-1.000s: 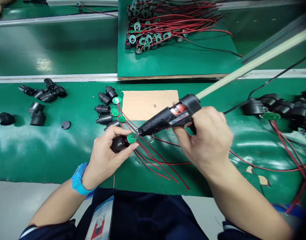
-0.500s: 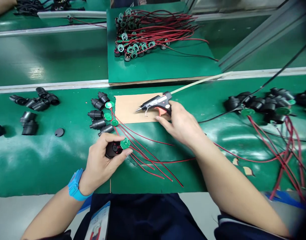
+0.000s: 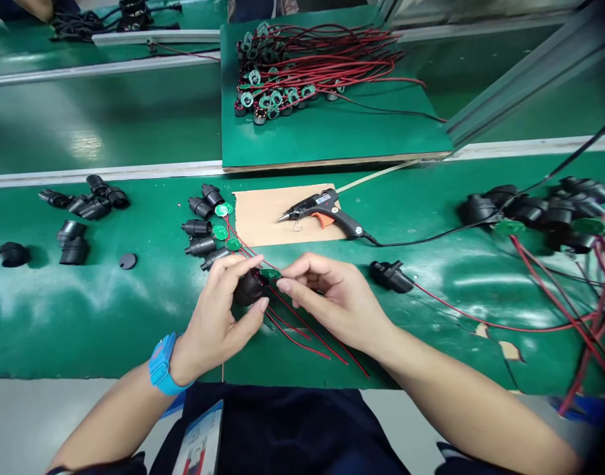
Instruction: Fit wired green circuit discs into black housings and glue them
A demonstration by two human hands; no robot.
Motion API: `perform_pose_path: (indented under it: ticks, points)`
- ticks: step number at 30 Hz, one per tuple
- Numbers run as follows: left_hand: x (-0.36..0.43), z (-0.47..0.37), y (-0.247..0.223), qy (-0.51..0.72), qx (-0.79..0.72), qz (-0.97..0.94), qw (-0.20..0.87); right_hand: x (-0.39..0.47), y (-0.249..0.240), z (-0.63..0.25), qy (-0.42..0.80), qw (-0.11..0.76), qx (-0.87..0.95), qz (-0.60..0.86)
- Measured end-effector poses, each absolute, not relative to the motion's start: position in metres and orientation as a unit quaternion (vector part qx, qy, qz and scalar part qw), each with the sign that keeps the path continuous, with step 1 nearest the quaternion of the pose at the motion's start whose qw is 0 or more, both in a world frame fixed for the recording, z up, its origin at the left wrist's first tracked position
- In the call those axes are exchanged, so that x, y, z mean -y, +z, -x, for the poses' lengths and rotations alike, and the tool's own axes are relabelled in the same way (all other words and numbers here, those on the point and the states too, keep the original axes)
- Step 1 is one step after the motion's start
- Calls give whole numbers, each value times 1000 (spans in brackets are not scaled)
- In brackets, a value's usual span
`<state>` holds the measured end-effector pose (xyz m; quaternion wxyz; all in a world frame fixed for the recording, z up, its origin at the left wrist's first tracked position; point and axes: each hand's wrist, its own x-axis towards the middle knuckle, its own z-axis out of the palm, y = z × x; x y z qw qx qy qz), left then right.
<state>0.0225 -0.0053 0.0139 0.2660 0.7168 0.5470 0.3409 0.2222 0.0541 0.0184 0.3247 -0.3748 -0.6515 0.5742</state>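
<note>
My left hand (image 3: 223, 310) is closed round a black plastic housing (image 3: 249, 288), thumb and fingers on either side of it. At the housing's right side, my right hand (image 3: 336, 297) pinches the edge of a small green circuit board (image 3: 270, 272). Red wires (image 3: 295, 313) run beneath the hands toward the front edge. Beyond the hands lies a black glue gun (image 3: 312, 208) with an orange trigger, resting on a piece of cardboard (image 3: 257, 231). Several black housings (image 3: 197, 228) with green boards sit just past my left hand.
A raised green board (image 3: 332, 142) at the back carries a pile of red-wired parts (image 3: 282, 72). More housings (image 3: 534, 208) lie at the right, one (image 3: 391, 276) by my right hand, others (image 3: 92, 201) at the left. The glue gun's cord (image 3: 431, 236) crosses the right side.
My right hand has let go of the glue gun, leaving it on the cardboard, and moved left to the green board. The left hand still holds the housing.
</note>
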Motion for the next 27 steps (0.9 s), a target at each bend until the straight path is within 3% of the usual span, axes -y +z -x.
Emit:
perform_pose_path:
  ticks: [5,8,17,27]
  points:
    - [5,-22,13,341,-550,-677,351,-56,16,-226,272,409,801,342]
    - [5,-19,13,346,-541,-654,399,-57,16,-226,161,418,841,305]
    - [4,-18,12,355,-506,-621,482,-49,15,-230,34,388,883,262]
    - [8,-24,14,344,-521,-581,523,-38,31,-226,-136,296,919,221]
